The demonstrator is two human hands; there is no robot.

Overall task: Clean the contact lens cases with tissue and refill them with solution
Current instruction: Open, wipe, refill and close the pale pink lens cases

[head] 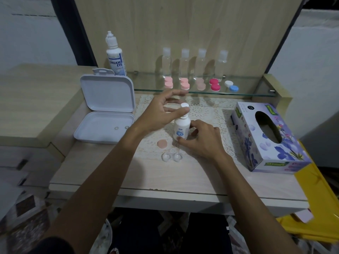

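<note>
- The small solution bottle [181, 128] stands upright on the lace mat [207, 114], between the two hands. It looks light and stiff, with smooth plastic walls that may slip if wet; the body is the sensible place to hold it, the cap the place to twist.
- The right hand [203, 142] curls its fingers and thumb round the lower body of the bottle, steadying it.
- The left hand [161, 114] has its thumb tip at the white cap [184, 105] and its other fingers spread loosely above and behind; whether the cap is actually pinched I cannot tell.
- Just below the right thumb lies the open clear lens case [171, 157], two shallow wells, small and easily knocked aside; a pink lid [162, 143] lies beside the left wrist.
- Beyond the left fingertips, a glass shelf [256, 93] carries more lens cases [214, 84].
- Well right of the right hand sits the tissue box [269, 140].
- Left of the left forearm, an open white box [106, 114].
</note>
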